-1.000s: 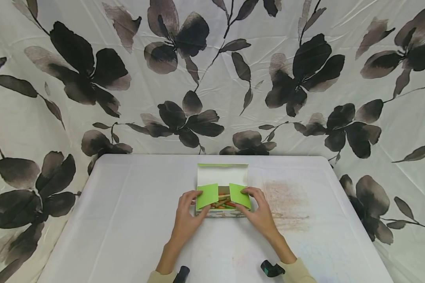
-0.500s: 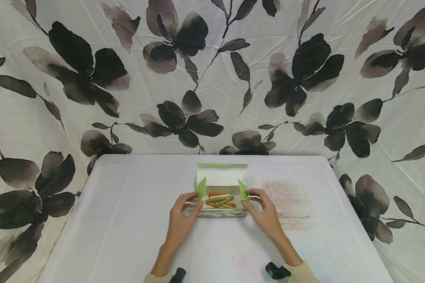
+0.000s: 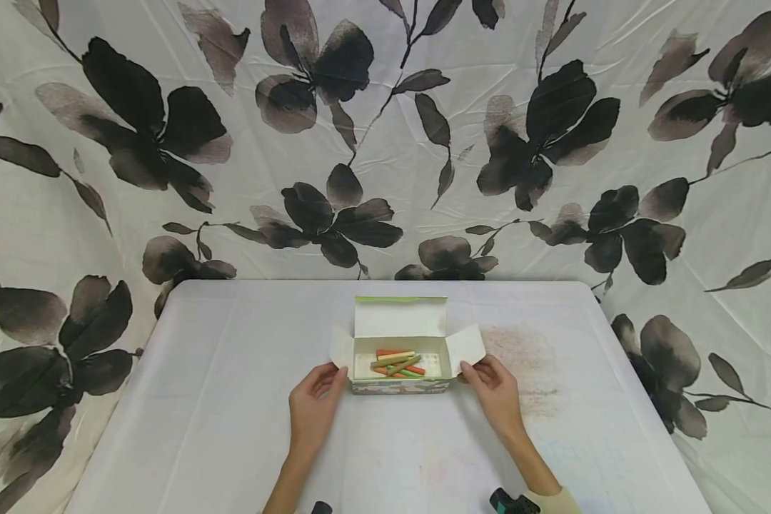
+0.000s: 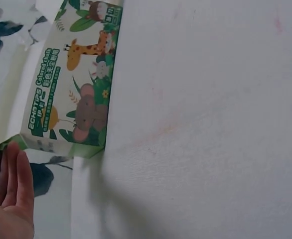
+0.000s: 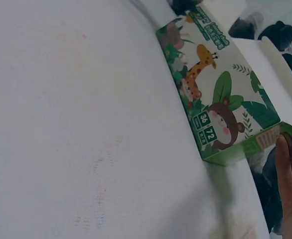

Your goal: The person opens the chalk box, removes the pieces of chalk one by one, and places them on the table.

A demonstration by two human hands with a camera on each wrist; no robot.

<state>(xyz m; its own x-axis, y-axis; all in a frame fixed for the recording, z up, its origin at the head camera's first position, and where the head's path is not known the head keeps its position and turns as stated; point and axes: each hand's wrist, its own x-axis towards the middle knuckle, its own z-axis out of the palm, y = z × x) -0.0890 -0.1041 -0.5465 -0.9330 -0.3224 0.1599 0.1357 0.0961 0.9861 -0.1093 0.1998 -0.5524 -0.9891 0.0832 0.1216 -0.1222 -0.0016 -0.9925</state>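
Observation:
A small cardboard box [image 3: 401, 385] printed with cartoon animals stands at the middle of the white table [image 3: 218, 414]. Its lid [image 3: 400, 318] is tipped up at the back, and both side flaps are spread outward. Several coloured sticks [image 3: 398, 363] lie inside. My left hand [image 3: 313, 405] pinches the lower edge of the left flap [image 3: 340, 348]. My right hand [image 3: 496, 391] pinches the right flap [image 3: 465, 347]. The left wrist view shows the box front [image 4: 81, 99] with my left hand's fingers [image 4: 9, 194] at its corner. In the right wrist view the box [image 5: 216, 109] lies beside my right hand's fingers [image 5: 291, 184].
A faint brownish smear [image 3: 527, 371] marks the tablecloth right of the box. A floral black-and-white cloth [image 3: 385, 143] hangs behind and around the table. Black wrist-worn devices [image 3: 512, 502] show at the bottom edge.
The two green side flaps, folded in over the sticks a second ago, stood upright and are now spread outward. Both hands moved apart and slightly toward me with them.

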